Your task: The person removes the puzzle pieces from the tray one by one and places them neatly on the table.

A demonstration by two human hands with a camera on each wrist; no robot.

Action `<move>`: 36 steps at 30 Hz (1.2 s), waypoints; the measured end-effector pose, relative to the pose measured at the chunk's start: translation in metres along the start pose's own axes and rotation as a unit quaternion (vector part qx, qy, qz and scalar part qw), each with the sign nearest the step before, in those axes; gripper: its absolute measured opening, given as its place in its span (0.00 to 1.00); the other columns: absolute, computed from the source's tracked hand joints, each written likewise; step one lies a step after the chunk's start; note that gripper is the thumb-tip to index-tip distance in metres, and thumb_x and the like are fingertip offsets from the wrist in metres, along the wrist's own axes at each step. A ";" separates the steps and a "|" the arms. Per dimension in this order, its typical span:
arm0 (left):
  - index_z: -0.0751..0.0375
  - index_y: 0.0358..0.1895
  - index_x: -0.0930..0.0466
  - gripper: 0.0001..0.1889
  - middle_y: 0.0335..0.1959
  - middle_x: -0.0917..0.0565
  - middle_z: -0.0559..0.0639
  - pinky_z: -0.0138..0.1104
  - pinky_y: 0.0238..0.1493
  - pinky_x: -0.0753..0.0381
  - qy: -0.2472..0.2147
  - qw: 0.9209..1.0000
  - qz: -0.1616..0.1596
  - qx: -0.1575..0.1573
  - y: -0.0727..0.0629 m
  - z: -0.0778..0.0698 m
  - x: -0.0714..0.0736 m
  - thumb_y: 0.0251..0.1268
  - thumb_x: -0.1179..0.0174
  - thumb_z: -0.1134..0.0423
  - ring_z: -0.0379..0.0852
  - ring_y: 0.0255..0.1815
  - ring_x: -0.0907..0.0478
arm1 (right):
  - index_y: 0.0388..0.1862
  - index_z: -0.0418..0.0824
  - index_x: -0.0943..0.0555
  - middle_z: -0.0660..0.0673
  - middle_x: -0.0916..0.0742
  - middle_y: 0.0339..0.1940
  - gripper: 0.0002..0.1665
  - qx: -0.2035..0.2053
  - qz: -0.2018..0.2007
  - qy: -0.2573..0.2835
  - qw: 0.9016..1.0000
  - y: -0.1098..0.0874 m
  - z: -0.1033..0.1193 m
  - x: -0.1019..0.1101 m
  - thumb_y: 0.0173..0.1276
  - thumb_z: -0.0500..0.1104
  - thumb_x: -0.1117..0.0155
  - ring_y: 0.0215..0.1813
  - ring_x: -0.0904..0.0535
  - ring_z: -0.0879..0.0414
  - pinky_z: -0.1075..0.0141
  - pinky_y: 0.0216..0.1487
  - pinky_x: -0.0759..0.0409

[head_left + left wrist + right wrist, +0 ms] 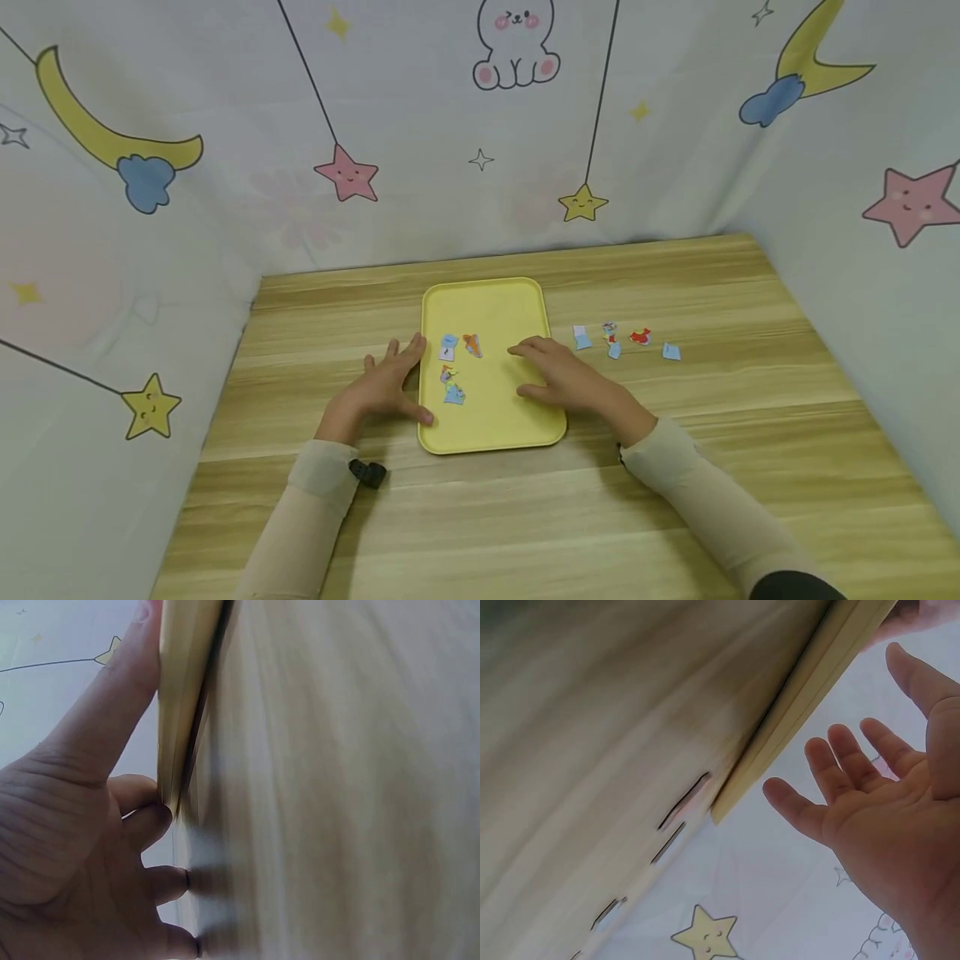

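Note:
A yellow tray (pixel 495 433) lies on the wooden table. My left hand (pixel 382 385) rests at its left edge, fingers spread, the thumb on the rim; the left wrist view shows this hand (pixel 82 825) touching the tray's side (pixel 184 682). Over the tray's right part hovers my right hand (pixel 566 377), palm down and holding nothing, its fingers (pixel 829 761) loosely bent in the right wrist view. On the tray's left half lie small picture pieces: a blue-and-white one (pixel 447 350), an orange one (pixel 472 345) and a colourful group with blue (pixel 454 393).
Right of the tray, more small pieces lie on the table (pixel 750 467): a blue-and-white one (pixel 582 337), a multicoloured cluster (pixel 611 337), a red one (pixel 641 336) and a light blue one (pixel 671 352). A printed white curtain (pixel 450 225) hangs behind and at both sides.

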State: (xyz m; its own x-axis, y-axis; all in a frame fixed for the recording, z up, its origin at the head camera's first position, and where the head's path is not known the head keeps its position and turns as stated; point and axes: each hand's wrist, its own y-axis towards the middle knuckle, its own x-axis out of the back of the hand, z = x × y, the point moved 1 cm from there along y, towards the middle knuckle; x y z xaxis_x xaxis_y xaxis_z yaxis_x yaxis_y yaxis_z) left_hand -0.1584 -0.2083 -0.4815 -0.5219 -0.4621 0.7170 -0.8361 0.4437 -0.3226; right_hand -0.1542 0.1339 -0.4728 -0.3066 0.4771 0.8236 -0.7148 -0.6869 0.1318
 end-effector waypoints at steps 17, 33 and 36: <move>0.60 0.87 0.62 0.77 0.88 0.62 0.53 0.69 0.74 0.84 0.002 1.000 0.000 -0.003 0.001 0.000 0.000 0.38 0.13 0.42 0.65 0.86 0.76 | 0.77 0.33 0.31 0.35 0.24 0.73 0.41 -0.015 0.048 0.010 0.999 0.026 0.006 -0.013 0.71 0.45 0.24 0.74 0.29 0.40 0.44 0.75 0.31; 0.61 0.87 0.61 0.77 0.88 0.62 0.55 0.71 0.73 0.83 0.004 1.000 0.005 -0.003 0.001 0.000 0.001 0.38 0.14 0.41 0.67 0.85 0.76 | 0.84 0.37 0.38 0.36 0.34 0.83 0.46 -0.050 0.091 0.028 0.994 0.051 0.009 -0.019 0.74 0.46 0.27 0.82 0.39 0.38 0.43 0.80 0.38; 0.61 0.87 0.61 0.77 0.88 0.61 0.55 0.71 0.73 0.83 0.006 1.000 0.005 -0.003 0.001 -0.002 0.002 0.39 0.14 0.41 0.67 0.86 0.76 | 0.84 0.38 0.38 0.37 0.33 0.83 0.46 -0.048 0.090 0.017 0.995 0.055 0.007 -0.021 0.75 0.46 0.28 0.81 0.38 0.38 0.42 0.80 0.38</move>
State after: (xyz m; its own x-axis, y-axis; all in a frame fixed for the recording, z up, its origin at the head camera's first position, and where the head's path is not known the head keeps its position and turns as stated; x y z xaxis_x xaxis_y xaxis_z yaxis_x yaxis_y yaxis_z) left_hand -0.1593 -0.2074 -0.4795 -0.5280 -0.4477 0.7216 -0.8297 0.4530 -0.3261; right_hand -0.1824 0.0824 -0.4786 -0.4554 0.3710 0.8093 -0.7024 -0.7083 -0.0705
